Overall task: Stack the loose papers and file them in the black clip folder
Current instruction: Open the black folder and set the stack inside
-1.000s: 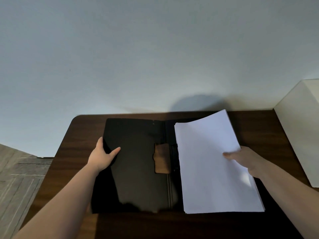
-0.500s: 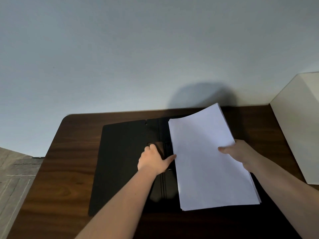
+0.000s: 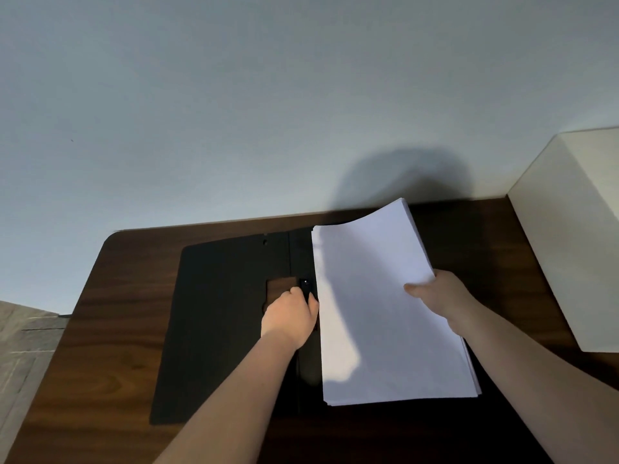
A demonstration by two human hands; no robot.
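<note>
A thick stack of plain white paper sheets (image 3: 385, 313) lies over the right half of the opened flat black clip folder (image 3: 221, 323), which is spread on the dark wood worktop (image 3: 110, 329) close to its far edge. The stack's long axis runs from the near edge toward the far edge, and its far right corner curls upward, off the folder.

The right hand (image 3: 442, 299) pinches the stack's right edge, thumb on top and fingers hidden beneath. The left hand (image 3: 289, 318) is curled at the black clip (image 3: 305, 287) on the spine, just beside the stack's left edge; whether it actually grips the clip I cannot tell.

The sheets look light, floppy and liable to slide apart, so they are probably best held at both long edges, kept squared. A cream-white box (image 3: 576, 236) stands at the worktop's right edge.
</note>
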